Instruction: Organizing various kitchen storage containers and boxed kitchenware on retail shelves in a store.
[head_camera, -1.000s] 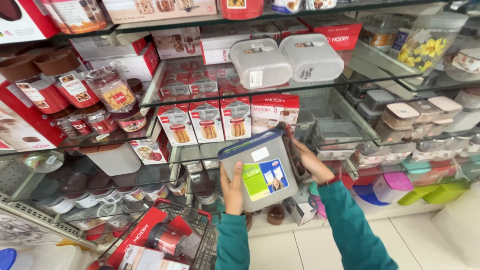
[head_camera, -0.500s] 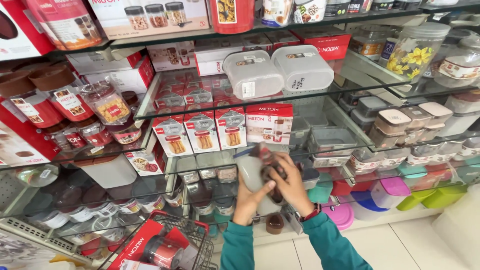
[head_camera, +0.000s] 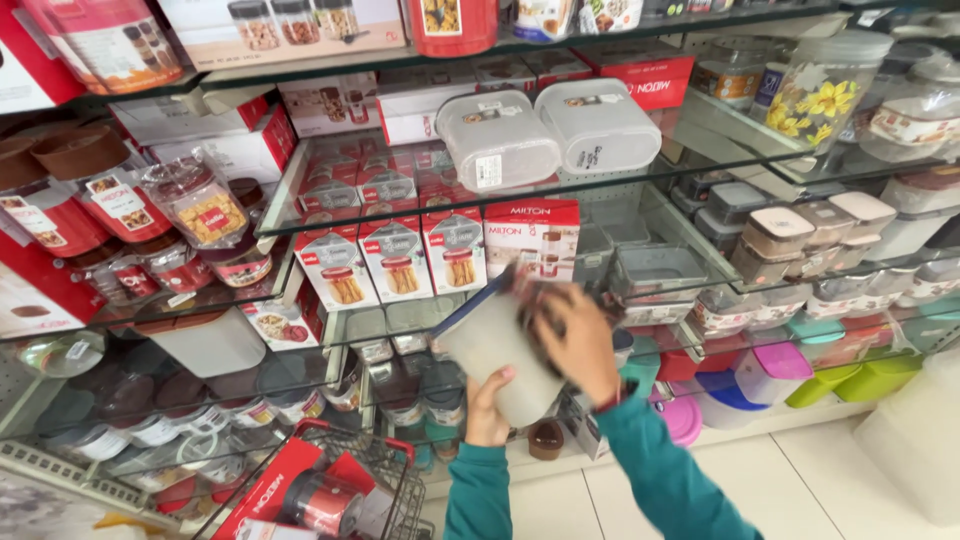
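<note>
Your left hand (head_camera: 487, 408) grips the grey plastic container (head_camera: 497, 355) from beneath, fingers curled on its lower end. Your right hand (head_camera: 578, 340) is clamped over its upper side at 3 o'clock. The tilted container sits before the glass shelf (head_camera: 330, 215); 4 red boxes (head_camera: 400, 258) stand at 11 o'clock, a wire basket (head_camera: 385, 490) at 7 o'clock.

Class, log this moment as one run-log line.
left hand: under grey container | right hand: on its side | shelf behind
</note>
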